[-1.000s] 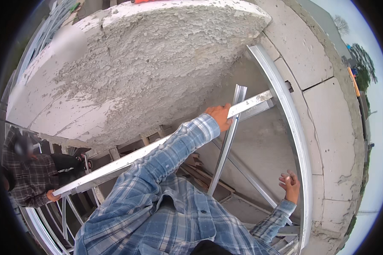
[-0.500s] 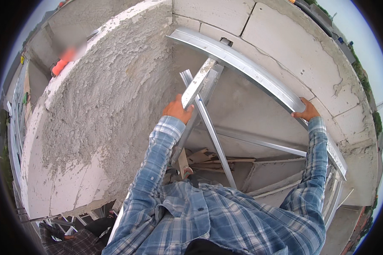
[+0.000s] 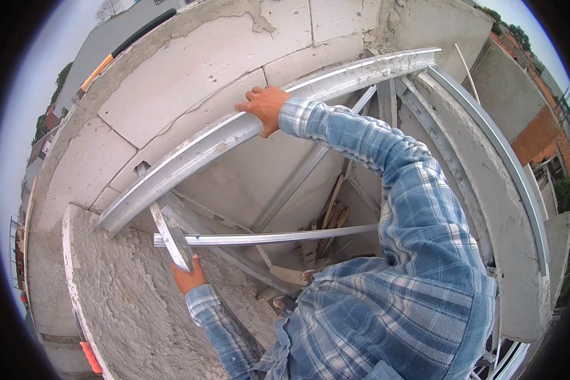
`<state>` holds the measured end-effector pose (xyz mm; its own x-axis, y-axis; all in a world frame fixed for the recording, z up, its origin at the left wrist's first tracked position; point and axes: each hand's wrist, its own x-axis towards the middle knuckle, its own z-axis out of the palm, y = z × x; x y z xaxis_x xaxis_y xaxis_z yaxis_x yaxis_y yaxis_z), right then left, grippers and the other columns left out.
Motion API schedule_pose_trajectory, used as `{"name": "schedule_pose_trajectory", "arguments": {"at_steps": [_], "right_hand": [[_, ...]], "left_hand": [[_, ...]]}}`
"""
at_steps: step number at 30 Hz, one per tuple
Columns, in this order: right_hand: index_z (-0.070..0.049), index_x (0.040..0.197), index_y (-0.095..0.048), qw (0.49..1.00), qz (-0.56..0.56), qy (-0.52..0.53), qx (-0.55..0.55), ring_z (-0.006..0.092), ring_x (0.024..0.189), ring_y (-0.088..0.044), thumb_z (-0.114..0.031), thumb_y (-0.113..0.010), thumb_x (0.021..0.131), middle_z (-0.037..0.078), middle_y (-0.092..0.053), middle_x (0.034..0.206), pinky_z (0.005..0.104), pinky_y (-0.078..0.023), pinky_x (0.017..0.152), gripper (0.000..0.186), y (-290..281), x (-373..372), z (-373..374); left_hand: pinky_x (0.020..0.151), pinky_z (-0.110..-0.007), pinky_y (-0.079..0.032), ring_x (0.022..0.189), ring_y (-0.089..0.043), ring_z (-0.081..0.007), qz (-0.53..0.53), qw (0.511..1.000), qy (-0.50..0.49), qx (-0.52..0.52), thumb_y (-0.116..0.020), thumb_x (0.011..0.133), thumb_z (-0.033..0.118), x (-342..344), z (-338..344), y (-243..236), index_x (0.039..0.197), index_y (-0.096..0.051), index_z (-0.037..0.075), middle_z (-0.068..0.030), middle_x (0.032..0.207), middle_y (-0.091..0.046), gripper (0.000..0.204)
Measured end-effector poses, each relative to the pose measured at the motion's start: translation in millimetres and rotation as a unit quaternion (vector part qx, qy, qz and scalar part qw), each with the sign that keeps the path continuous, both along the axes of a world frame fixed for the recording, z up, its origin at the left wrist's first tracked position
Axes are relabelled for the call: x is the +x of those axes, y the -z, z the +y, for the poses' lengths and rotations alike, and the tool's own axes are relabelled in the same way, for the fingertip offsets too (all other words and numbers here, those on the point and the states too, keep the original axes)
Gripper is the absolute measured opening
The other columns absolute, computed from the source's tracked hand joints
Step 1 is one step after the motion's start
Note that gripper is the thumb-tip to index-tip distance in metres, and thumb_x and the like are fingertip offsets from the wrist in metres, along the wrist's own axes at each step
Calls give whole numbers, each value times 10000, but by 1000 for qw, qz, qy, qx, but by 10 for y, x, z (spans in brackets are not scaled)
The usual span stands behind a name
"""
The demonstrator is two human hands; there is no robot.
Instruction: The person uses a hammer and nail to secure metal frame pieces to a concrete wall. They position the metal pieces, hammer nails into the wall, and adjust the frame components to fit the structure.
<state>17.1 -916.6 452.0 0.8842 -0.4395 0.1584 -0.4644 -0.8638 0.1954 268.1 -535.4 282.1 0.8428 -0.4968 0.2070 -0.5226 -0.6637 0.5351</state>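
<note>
A long silvery metal channel [image 3: 196, 151] lies slantwise along the inner face of the pale block wall. My right hand [image 3: 266, 109] reaches across to its middle, with the fingers hooked over the upper edge and the thumb on the near side. Below the channel's left end a short mortar-stained metal piece [image 3: 171, 237] slopes down, its lower end gripped by my left hand [image 3: 190, 275]. A thin ridged metal rail [image 3: 278, 239] crosses by this short piece and runs right toward my body. Whether the short piece is fixed to the channel cannot be made out.
Rough grey plaster covers the low wall [image 3: 145, 304] at lower left. A tool with an orange and black handle [image 3: 98, 75] rests on the block wall's top [image 3: 190, 95]. Wood scraps [image 3: 332, 221] lie down in the recess. Another metal profile [image 3: 506, 164] runs along the concrete edge at right.
My view has swung to the right, so the channel now slants up toward the right. Both hands keep their hold on the same metal pieces.
</note>
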Motion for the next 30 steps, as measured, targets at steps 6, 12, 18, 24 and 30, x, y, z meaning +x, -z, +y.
{"name": "schedule_pose_trajectory", "arguments": {"at_steps": [6, 12, 18, 24, 30], "right_hand": [[-147, 1310, -503, 998, -9, -19, -61, 266, 1110, -549, -344, -845, 599, 130, -588, 1144, 378, -499, 822, 814, -31, 40, -4], [-134, 1341, -485, 997, -9, -29, -71, 287, 1076, -570, -349, -850, 606, 141, -583, 1111, 419, -518, 853, 848, -155, 25, -81], [-126, 1339, -486, 998, 15, -20, -52, 305, 1051, -598, -338, -850, 591, 162, -600, 1098, 415, -533, 828, 858, -392, -47, 167], [-115, 1308, -500, 999, 40, 12, -20, 310, 976, -634, -318, -842, 591, 169, -610, 1070, 417, -538, 810, 819, -651, -189, 680], [-57, 1251, -527, 1000, 29, 6, 0, 305, 880, -662, -312, -843, 594, 189, -623, 990, 413, -554, 732, 773, -500, -369, 1125]], "left_hand": [[870, -491, -489, 1017, -617, -446, -5, 1000, -3, -1, -744, 770, 396, -30, 90, -28, 1261, -482, -27, -282, 1095, -634, 699], [857, -491, -488, 996, -627, -442, 13, 1000, 9, 3, -735, 782, 379, -73, 61, -83, 1231, -494, -22, -275, 1069, -644, 649], [865, -472, -489, 1007, -632, -426, 51, 998, 15, -29, -724, 798, 358, -51, 38, -32, 1235, -494, -32, -267, 1080, -644, 630], [882, -450, -491, 1034, -625, -417, 58, 998, 14, -29, -738, 797, 295, -39, 51, -40, 1259, -483, -42, -269, 1118, -633, 626], [897, -445, -489, 1055, -623, -401, 67, 996, 30, -42, -777, 767, 206, 23, 42, 44, 1273, -473, -46, -267, 1135, -629, 642]]}}
